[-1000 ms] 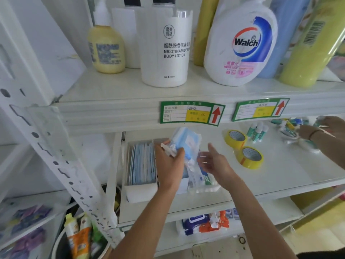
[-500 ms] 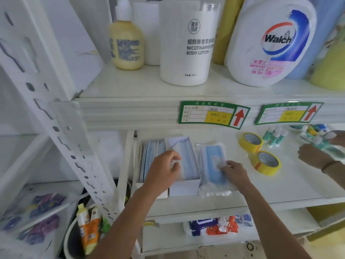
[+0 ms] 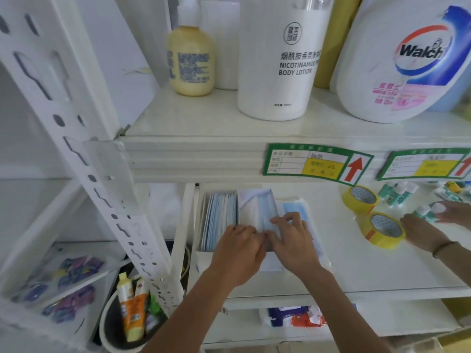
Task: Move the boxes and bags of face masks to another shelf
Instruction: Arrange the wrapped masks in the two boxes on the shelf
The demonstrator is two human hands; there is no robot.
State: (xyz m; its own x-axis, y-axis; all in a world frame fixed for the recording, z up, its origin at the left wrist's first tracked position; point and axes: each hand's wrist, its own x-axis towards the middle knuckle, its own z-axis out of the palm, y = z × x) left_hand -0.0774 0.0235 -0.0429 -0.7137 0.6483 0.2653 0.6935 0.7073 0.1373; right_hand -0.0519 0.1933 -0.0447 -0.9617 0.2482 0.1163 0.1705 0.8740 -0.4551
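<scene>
Two open white boxes of blue face masks stand side by side at the left end of the middle shelf [image 3: 331, 271]: the left box [image 3: 219, 215] and the middle box [image 3: 256, 207]. A clear bag of blue masks [image 3: 293, 206] lies flat just right of them. My left hand [image 3: 237, 256] curls over the near end of the middle box, overlapping the left box. My right hand [image 3: 293, 240] meets it there, fingertips arched on the middle box's masks and palm over the bag's near half.
Another person's hands [image 3: 420, 231] handle small glue sticks [image 3: 397, 193] at the right, beside two yellow tape rolls [image 3: 386, 229]. Lotion and soap bottles [image 3: 277, 59] fill the upper shelf. A perforated white post [image 3: 102, 174] slants at left. A bucket of tubes [image 3: 132, 309] sits below.
The bag I held up a second ago now lies beside the boxes. My right hand has left the bag and joined my left hand at the middle box.
</scene>
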